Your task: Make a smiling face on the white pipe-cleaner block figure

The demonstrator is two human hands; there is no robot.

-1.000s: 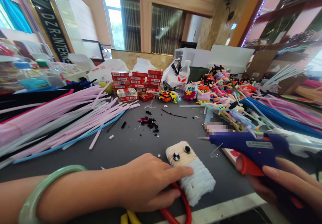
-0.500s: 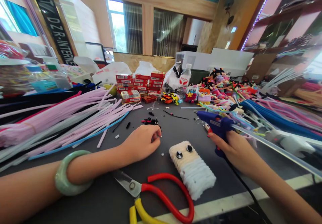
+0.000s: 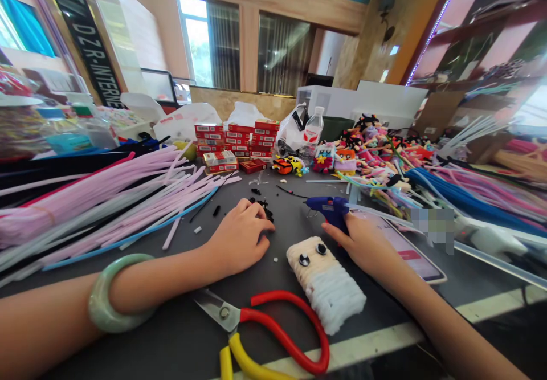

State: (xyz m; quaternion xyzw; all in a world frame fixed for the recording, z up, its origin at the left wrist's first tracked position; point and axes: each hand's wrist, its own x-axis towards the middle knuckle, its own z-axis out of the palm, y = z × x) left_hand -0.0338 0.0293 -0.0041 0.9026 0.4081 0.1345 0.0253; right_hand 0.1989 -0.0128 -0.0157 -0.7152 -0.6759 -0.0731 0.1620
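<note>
My right hand point(image 3: 363, 237) grips a blue hot glue gun point(image 3: 328, 206), its nozzle pointing left and a long clear glue stick point(image 3: 384, 213) running out of its back. My left hand point(image 3: 239, 236) rests over small black scraps point(image 3: 265, 210); its thumb and forefinger are apart and I see nothing between them. Between my hands lies a block wrapped in fuzzy cream and white stems point(image 3: 331, 289), with two googly eyes point(image 3: 304, 260) on its cream end. Scissors with red and yellow handles point(image 3: 294, 334) lie nearest me, their blades point(image 3: 216, 310) pointing up-left.
Pink and white pipe cleaners point(image 3: 128, 192) spread across the left. Red boxes point(image 3: 237, 141) stand stacked at the back beside a plastic bottle point(image 3: 314, 126). Small colourful dolls point(image 3: 376, 146) are heaped back right. A phone point(image 3: 405, 246) lies under my right forearm.
My right hand has moved left with the glue gun, uncovering the phone. My left hand's fingers have spread from a closer curl and reach farther over the black scraps.
</note>
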